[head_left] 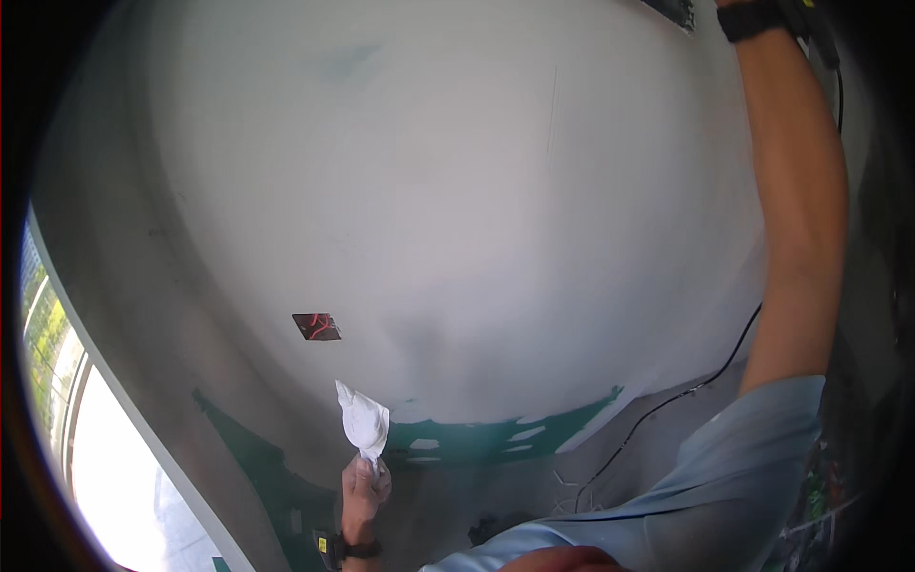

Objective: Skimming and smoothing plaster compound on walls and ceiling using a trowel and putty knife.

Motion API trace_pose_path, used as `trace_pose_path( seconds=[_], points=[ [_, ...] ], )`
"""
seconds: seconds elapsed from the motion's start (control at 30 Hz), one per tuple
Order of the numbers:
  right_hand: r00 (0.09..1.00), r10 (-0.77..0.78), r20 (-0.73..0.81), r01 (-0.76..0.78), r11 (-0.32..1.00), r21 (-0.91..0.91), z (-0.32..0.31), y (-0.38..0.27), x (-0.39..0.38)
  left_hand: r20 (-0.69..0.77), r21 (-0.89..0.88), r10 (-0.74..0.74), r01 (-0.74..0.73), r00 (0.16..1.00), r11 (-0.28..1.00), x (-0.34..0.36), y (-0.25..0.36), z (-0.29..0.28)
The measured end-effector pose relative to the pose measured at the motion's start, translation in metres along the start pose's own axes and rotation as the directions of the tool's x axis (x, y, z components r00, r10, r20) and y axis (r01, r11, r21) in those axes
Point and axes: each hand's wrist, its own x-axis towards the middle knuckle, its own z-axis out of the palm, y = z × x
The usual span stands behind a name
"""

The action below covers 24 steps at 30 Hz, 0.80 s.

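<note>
My left hand point(363, 486) is low in the view, closed round the narrow lower end of a white, putty-covered scraper point(365, 424), its broad part pointing up. My right arm point(791, 210), in a light blue sleeve with a black band at the wrist, reaches up along the right side; the hand itself is cut off by the top edge. A dark, white-specked flat thing point(672, 11) shows near that wrist, too cropped to make out. Both are in front of a grey-white plastered wall point(448, 191), which has a square box with red wires point(316, 326) above the scraper.
Green board patched with white point(496, 440) runs along the wall's bottom. A black cable point(667, 400) hangs down the right to the grey floor point(600, 458), where thin pale scraps lie. At the left, a bright opening point(105, 439) with railing and greenery lies beyond a wall edge.
</note>
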Motion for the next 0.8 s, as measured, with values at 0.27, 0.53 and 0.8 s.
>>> trace_pose_path(
  seconds=[0.27, 0.53, 0.8],
  points=[
    [0.960, -0.158, 0.230, 0.101, 0.965, 0.240, 0.325, -0.039, -0.223, -0.048, -0.001, -0.243, 0.243, 0.969, 0.970, -0.004, 0.040, 0.010],
    [0.669, -0.424, 0.611, 0.046, 0.843, 0.536, 0.383, -0.039, -0.265, -0.207, -0.051, -0.283, 0.278, 0.937, 0.959, -0.025, 0.060, 0.032],
    [0.819, 0.572, -0.044, -0.349, 0.558, 0.753, 0.245, 0.237, -0.024, -0.171, -0.059, -0.107, 0.098, 0.979, 0.993, -0.016, 0.018, 0.036]
  ],
)
